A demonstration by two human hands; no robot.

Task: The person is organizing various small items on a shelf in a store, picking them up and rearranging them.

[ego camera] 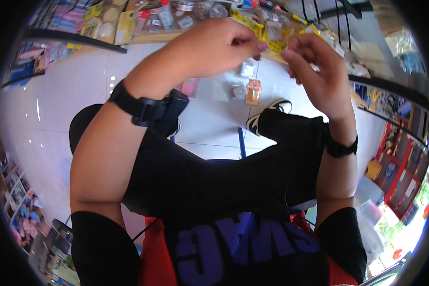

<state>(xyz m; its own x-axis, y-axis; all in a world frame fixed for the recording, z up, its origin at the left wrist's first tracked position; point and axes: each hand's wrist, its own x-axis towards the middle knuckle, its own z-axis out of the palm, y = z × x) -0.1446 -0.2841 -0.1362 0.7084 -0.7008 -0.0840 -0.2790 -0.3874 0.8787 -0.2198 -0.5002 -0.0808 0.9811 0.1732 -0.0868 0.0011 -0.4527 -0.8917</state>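
My left hand (pixel 225 48) reaches in from the left over the front of a wooden shelf (pixel 150 38), thumb and forefinger drawn together at the tips. Opposite it, my right hand (pixel 320 71) has curled fingers, with its thumb near the forefinger. A short gap separates the two sets of fingertips. Whether anything thin or clear is pinched there cannot be made out. Just behind the fingertips lies a yellow mesh basket (pixel 276 47) with small packets. Bottles with red caps (pixel 165 16) stand on the shelf beyond my left hand.
On the tiled floor (pixel 207 125) below lie an orange bear-shaped packet (pixel 253 92), a clear packet (pixel 238 90) and a pink card (pixel 190 88). Black metal bars (pixel 82 40) edge the shelving. A red rack (pixel 400 171) stands far right. My knees flank a blue stool leg (pixel 241 142).
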